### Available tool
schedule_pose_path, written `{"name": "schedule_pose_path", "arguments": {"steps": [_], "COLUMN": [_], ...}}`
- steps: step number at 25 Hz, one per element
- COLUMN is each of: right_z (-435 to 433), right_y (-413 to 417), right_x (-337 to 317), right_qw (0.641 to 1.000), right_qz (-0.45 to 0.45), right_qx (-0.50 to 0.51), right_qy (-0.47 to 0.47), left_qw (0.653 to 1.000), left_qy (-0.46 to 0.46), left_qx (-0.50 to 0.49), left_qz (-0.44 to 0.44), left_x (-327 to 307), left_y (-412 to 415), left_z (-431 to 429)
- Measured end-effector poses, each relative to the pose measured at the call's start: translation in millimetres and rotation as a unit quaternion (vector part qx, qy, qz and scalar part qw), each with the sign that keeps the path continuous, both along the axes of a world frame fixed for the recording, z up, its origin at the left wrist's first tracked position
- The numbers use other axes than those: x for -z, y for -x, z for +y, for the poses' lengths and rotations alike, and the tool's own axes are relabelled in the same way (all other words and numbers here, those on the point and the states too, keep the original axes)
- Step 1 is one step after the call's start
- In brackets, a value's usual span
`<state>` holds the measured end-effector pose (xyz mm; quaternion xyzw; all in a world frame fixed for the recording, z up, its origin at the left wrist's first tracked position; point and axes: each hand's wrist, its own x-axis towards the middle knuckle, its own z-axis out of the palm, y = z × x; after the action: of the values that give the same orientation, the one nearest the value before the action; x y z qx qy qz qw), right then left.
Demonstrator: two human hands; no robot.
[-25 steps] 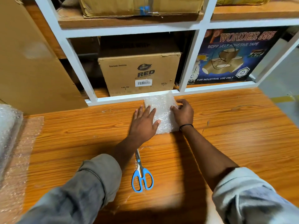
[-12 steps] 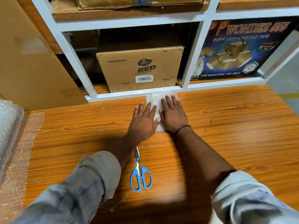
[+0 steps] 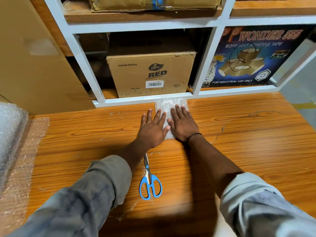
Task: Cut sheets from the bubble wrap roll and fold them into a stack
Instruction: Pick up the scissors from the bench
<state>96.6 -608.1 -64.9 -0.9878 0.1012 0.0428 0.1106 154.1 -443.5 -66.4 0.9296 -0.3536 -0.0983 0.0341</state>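
Note:
A small folded bubble wrap sheet (image 3: 168,104) lies flat on the wooden table (image 3: 248,134), its far edge against the white shelf frame. My left hand (image 3: 153,128) presses on its left part with straight, spread fingers. My right hand (image 3: 183,124) lies flat on its right part, fingers straight and pointing at the shelf. Both hands cover most of the sheet. Blue-handled scissors (image 3: 149,180) lie closed on the table between my forearms. The bubble wrap roll (image 3: 10,134) sits at the far left edge, with unrolled wrap (image 3: 22,168) spread on the table beside it.
A white shelf frame (image 3: 203,65) rises right behind the sheet. It holds a brown carton (image 3: 150,72) marked RED and a blue tape box (image 3: 248,57). A large cardboard sheet (image 3: 30,57) leans at the back left.
My right hand went from gripping the sheet's right edge with curled fingers to lying flat on top of it. My left hand stayed pressed on the sheet.

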Motion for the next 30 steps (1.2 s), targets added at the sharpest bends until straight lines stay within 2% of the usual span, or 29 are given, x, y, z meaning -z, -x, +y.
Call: {"name": "schedule_pose_path", "arguments": {"steps": [5, 9, 18, 22, 25, 30], "right_z": [21.9, 64.0, 241.8, 336.8, 396.7, 499.6], "right_y": [9.1, 25.6, 37.3, 44.6, 47.6, 50.6], "right_x": [-17.8, -29.0, -23.4, -19.4, -19.3, -15.9], "right_qw": [0.996, 0.988, 0.97, 0.96, 0.959, 0.963], "right_qz": [-0.082, -0.133, -0.133, -0.126, -0.113, -0.093], "right_qx": [-0.005, -0.029, -0.173, -0.222, -0.235, -0.245], "right_qy": [-0.019, -0.069, -0.103, -0.115, -0.107, -0.059], "left_qw": [0.999, 0.994, 0.962, 0.947, 0.941, 0.947], "left_qy": [0.045, 0.087, 0.092, 0.038, -0.027, -0.083], "left_qx": [-0.014, -0.058, -0.256, -0.312, -0.314, -0.274], "left_qz": [-0.016, -0.005, -0.018, -0.07, -0.125, -0.147], "left_x": [-20.1, -33.4, -52.9, -53.0, -46.2, -34.8], "left_y": [5.7, 22.2, 73.2, 94.7, 106.5, 113.6], "left_z": [18.7, 70.8, 249.0, 343.2, 406.1, 488.1]}}
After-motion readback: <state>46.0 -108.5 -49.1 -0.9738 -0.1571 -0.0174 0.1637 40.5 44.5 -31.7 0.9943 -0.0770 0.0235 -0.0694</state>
